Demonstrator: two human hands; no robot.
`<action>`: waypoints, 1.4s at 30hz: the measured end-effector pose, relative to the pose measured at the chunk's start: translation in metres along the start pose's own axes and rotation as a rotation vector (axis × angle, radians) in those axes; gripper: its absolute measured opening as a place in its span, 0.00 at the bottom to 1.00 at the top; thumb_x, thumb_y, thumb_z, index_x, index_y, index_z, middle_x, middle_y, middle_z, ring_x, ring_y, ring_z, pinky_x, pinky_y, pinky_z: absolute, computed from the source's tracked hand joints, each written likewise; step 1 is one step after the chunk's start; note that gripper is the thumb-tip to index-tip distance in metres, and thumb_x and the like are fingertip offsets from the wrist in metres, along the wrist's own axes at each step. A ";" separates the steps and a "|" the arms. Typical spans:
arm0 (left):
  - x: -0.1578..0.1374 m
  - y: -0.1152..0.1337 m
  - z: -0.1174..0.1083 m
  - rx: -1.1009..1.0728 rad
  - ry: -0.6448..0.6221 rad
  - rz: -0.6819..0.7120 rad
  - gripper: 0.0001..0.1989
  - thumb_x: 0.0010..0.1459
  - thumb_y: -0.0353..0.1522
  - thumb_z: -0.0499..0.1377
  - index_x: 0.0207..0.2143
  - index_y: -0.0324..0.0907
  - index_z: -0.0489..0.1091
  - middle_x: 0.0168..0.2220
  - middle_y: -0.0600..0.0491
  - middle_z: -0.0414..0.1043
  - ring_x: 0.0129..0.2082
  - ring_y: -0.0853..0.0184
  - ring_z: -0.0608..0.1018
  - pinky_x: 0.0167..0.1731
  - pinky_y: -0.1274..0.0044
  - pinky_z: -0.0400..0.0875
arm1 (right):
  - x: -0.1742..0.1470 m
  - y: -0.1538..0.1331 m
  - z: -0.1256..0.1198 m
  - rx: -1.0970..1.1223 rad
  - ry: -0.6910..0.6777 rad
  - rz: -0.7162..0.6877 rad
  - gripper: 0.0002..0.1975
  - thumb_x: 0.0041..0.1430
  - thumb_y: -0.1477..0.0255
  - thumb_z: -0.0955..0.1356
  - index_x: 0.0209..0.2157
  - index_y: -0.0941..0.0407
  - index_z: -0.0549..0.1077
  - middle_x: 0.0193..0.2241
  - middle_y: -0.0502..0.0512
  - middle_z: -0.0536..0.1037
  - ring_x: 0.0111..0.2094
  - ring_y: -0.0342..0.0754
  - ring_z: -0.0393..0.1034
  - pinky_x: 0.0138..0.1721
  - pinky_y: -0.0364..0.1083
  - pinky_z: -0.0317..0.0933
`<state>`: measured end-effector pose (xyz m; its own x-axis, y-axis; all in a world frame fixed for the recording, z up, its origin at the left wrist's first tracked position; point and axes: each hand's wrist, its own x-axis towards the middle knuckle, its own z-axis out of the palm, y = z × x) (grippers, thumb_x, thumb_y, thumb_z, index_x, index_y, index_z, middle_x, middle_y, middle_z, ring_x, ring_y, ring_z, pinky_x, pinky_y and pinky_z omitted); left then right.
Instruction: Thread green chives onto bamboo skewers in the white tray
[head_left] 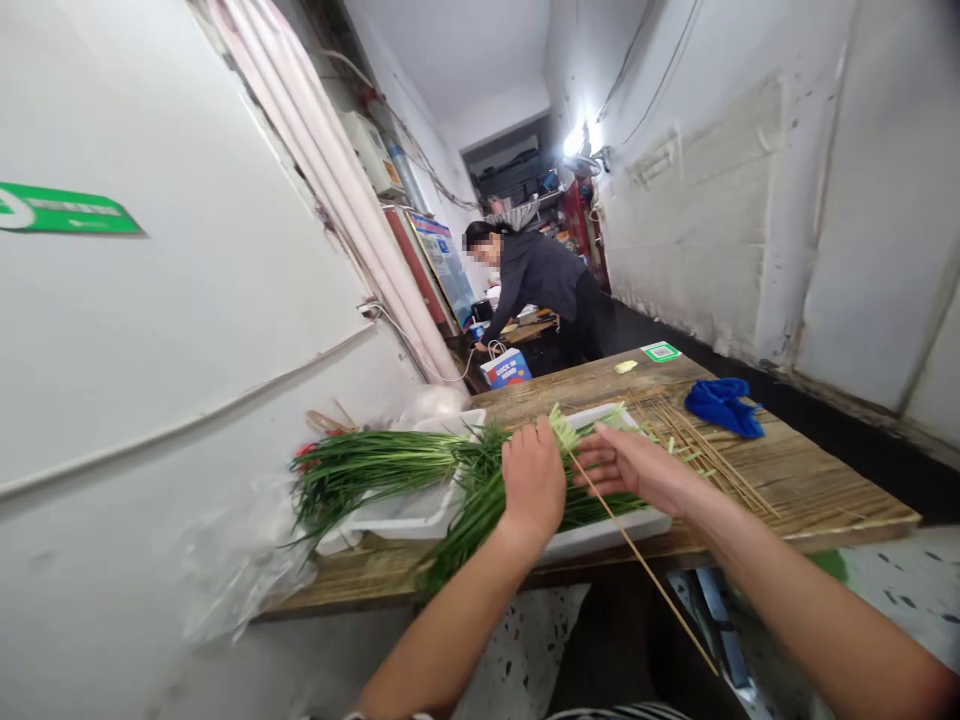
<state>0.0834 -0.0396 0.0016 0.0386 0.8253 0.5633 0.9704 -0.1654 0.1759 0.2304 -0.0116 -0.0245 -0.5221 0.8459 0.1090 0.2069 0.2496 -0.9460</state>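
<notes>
My left hand (534, 478) is closed round a bunch of garlic chives (472, 515), whose pale cut ends (564, 430) stick out past the fingers. A long thin bamboo skewer (645, 565) runs from those pale ends down towards my lap, its near end hanging past the table edge. Just right of the ends, my right hand (634, 465) is held with fingers stretched out and apart beside the skewer; contact between them is unclear. Below both hands lies a white tray (637, 525) with more chives in it. Another pile of chives (382, 462) rests over a second white tray (420, 522) on the left.
On the wooden table (817, 490) lie several loose skewers (739, 480), a blue cloth (724, 407) and a green-edged code card (662, 352). A clear plastic bag (247, 560) hangs at the left. Behind, a person in dark clothes (544, 275) bends over near a paper bag (507, 370).
</notes>
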 end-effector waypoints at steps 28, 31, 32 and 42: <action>-0.007 0.015 0.035 -0.262 -0.613 0.347 0.32 0.51 0.37 0.58 0.57 0.33 0.59 0.51 0.40 0.67 0.50 0.54 0.68 0.52 0.65 0.61 | -0.062 0.061 0.040 0.644 0.524 0.078 0.17 0.55 0.59 0.68 0.24 0.57 0.64 0.12 0.42 0.65 0.07 0.31 0.44 0.08 0.34 0.38; 0.026 0.003 0.021 -0.610 -0.783 0.163 0.30 0.47 0.43 0.61 0.50 0.36 0.69 0.43 0.46 0.74 0.41 0.61 0.74 0.43 0.72 0.67 | -0.066 0.060 0.037 0.536 0.567 0.030 0.15 0.55 0.61 0.69 0.28 0.58 0.68 0.21 0.48 0.73 0.09 0.32 0.51 0.10 0.35 0.41; 0.035 0.000 0.020 -0.696 -0.798 0.087 0.26 0.49 0.44 0.60 0.45 0.35 0.72 0.38 0.48 0.75 0.37 0.63 0.74 0.41 0.74 0.67 | -0.067 0.059 0.036 0.494 0.584 0.010 0.14 0.56 0.61 0.69 0.29 0.58 0.68 0.22 0.49 0.73 0.10 0.32 0.53 0.11 0.35 0.43; 0.053 -0.007 0.049 -1.037 -0.973 0.030 0.23 0.41 0.48 0.64 0.19 0.35 0.69 0.16 0.61 0.53 0.21 0.76 0.54 0.24 0.80 0.47 | -0.064 0.065 0.029 0.296 0.611 0.032 0.17 0.57 0.58 0.68 0.26 0.59 0.71 0.15 0.45 0.65 0.11 0.35 0.51 0.14 0.37 0.44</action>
<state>0.0907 0.0317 -0.0093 0.6139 0.7803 -0.1189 0.3711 -0.1524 0.9160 0.2535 -0.0636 -0.1020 0.0598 0.9868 0.1505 -0.0657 0.1544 -0.9858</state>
